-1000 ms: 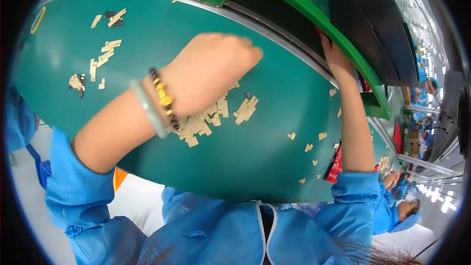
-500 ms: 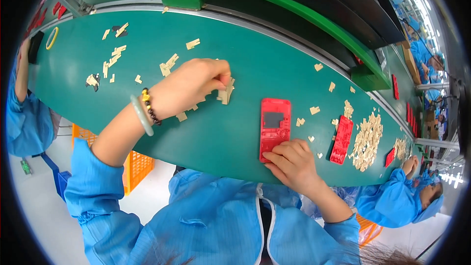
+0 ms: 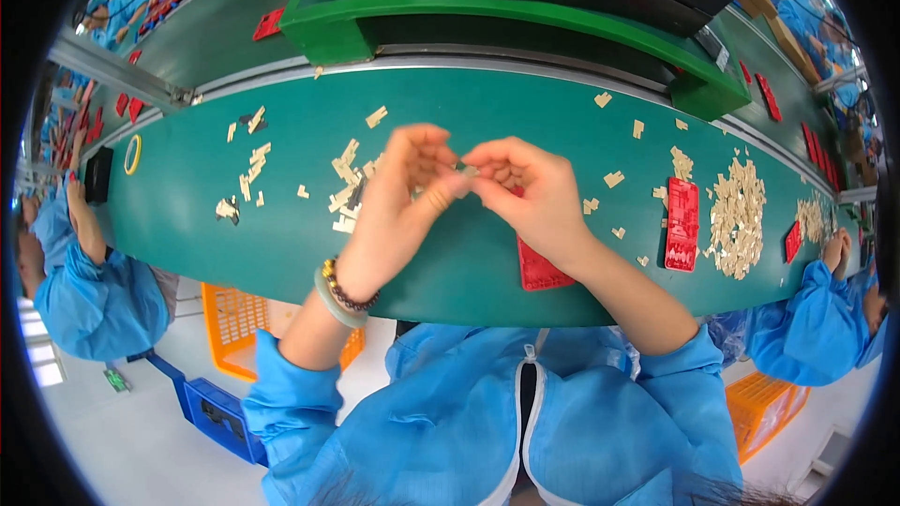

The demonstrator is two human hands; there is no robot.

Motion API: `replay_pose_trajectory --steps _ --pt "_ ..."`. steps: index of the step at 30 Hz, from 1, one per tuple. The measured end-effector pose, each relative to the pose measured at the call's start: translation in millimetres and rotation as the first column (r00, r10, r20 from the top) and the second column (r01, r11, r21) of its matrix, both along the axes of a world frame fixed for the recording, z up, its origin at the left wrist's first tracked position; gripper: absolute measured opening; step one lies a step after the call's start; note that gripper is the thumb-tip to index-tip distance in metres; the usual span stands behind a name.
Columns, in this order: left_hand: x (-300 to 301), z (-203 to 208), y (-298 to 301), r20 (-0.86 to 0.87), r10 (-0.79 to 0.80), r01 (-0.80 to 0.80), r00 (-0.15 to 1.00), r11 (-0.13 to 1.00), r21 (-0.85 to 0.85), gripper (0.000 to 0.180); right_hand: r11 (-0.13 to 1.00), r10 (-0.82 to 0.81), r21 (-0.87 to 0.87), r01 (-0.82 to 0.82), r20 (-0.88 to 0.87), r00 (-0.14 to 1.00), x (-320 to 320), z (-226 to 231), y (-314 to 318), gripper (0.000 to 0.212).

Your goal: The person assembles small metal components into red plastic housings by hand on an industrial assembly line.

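Observation:
Above the middle of the green table (image 3: 450, 267), my two hands meet fingertip to fingertip. Between them is a small pale piece (image 3: 466, 170), mostly covered by the fingers. My left hand (image 3: 405, 189), a bracelet and a bangle at its wrist, is closed on one side of it. My right hand (image 3: 532, 189) pinches it from the other side. Partly hidden under my right hand lies a red plastic housing (image 3: 539, 270), its near end showing. Several loose beige pieces (image 3: 345, 169) are scattered beside my left hand, with a dark piece among them.
To the right, another red housing (image 3: 682, 225) lies beside a large heap of beige pieces (image 3: 738, 220). A green raised shelf (image 3: 525, 11) runs along the back. Co-workers in blue (image 3: 94, 300) sit at both ends. Orange crates (image 3: 230, 328) stand below the table.
My right hand has left the red housing and come up to my left hand. My left hand has lifted from the beige pieces, and both now hold one small piece. The view has shifted.

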State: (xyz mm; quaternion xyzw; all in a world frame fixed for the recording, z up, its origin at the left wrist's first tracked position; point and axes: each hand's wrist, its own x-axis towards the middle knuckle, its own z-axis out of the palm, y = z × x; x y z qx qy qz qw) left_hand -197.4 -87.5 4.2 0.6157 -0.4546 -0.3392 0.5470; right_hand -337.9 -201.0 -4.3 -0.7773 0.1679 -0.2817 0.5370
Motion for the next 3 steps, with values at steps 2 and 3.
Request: replay_pose_trajectory --steps 2,3 --pt "-3.2 -15.0 2.0 -0.354 -0.115 0.131 0.928 0.991 0.024 0.035 0.95 -0.022 0.312 0.006 0.047 0.999 -12.6 -4.7 -2.2 0.035" --pt "3.8 -16.2 5.4 -0.373 -0.205 0.309 0.905 0.919 0.244 0.036 0.933 -0.024 0.359 0.016 0.017 1.0 -19.8 0.7 -2.2 0.042"
